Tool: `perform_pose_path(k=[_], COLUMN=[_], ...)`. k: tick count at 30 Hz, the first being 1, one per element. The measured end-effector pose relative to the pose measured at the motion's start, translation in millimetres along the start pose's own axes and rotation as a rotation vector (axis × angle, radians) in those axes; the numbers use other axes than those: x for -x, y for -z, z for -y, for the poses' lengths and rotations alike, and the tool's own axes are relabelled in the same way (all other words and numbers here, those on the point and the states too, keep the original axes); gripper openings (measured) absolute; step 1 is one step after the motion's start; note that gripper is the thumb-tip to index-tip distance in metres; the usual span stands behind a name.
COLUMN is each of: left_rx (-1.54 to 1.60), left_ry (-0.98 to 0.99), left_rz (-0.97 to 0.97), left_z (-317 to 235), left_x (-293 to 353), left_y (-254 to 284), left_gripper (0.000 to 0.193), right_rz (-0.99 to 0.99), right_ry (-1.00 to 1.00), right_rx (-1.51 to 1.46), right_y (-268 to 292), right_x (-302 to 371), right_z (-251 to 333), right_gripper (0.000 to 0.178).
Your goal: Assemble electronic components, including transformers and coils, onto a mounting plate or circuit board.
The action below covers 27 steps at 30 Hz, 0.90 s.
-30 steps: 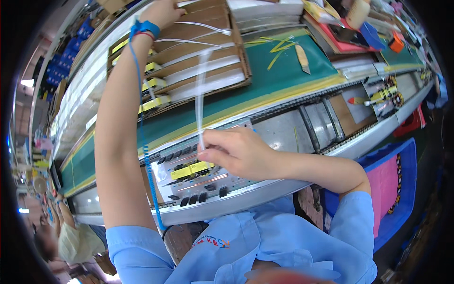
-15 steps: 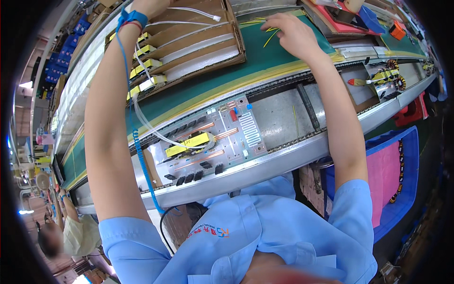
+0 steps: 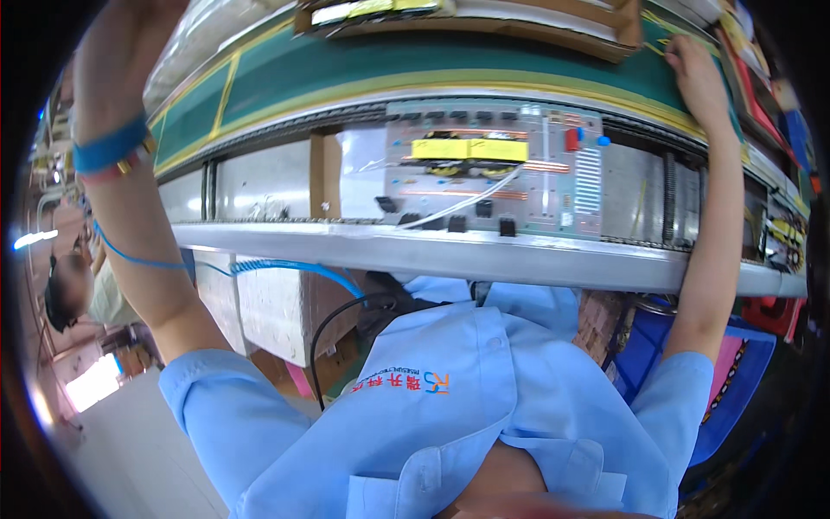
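At the upper left, my left hand (image 3: 130, 35) is raised and smeared by motion, its fingers cut off by the edge of the view. Its wrist wears a blue wrist strap (image 3: 112, 149) with a coiled blue cord (image 3: 298, 265). My right hand (image 3: 702, 82) reaches to the far right with bent, closed fingers beside thin yellow wires (image 3: 659, 41) on the green belt; what is between the fingertips is hidden. In front of me lies a circuit board (image 3: 553, 190) bearing a yellow-wrapped transformer (image 3: 469, 150) with white leads (image 3: 467, 204) that run over the near edge.
A metal rail (image 3: 484, 251) runs along the near side of the line. Beyond it stretches the green belt (image 3: 346, 62), with a cardboard box (image 3: 510, 39) holding yellow-wrapped parts. A blue bin (image 3: 735, 406) stands below right. Another person (image 3: 108, 290) is at the far left.
My view has turned and shifted, so the board appears level and the cardboard box higher. My left hand has swung out left, away from the box. My right hand stays by the yellow wires.
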State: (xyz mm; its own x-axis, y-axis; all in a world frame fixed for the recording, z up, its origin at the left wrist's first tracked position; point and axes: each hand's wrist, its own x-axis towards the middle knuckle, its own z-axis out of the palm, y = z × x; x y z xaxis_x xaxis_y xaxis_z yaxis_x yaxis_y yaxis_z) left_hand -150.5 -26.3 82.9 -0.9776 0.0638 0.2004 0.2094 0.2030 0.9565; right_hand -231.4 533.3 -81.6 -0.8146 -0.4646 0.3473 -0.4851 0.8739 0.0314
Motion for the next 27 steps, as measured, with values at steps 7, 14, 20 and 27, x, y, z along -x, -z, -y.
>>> perform_pose_path(k=[7, 14, 20, 27], left_rx=[-0.088, 0.058, 0.046, -0.014], left_ry=[0.293, 0.395, 0.374, 0.356], left_rz=[0.015, 0.040, 0.062, 0.126], left_z=[27, 66, 63, 62], left_x=[186, 198, 191, 193], left_y=[-57, -69, -73, -73], left_gripper=[0.043, 0.041, 0.041, 0.041], right_rz=[-0.120, -0.125, -0.161, -0.127], right_ry=[-0.048, -0.130, -0.117, -0.090], right_rx=[-0.493, -0.609, -0.514, -0.422], right_y=[39, 71, 71, 74], right_x=[-22, -1, 3, 9], right_z=[66, 130, 126, 118], right_gripper=[0.016, 0.023, 0.025, 0.028])
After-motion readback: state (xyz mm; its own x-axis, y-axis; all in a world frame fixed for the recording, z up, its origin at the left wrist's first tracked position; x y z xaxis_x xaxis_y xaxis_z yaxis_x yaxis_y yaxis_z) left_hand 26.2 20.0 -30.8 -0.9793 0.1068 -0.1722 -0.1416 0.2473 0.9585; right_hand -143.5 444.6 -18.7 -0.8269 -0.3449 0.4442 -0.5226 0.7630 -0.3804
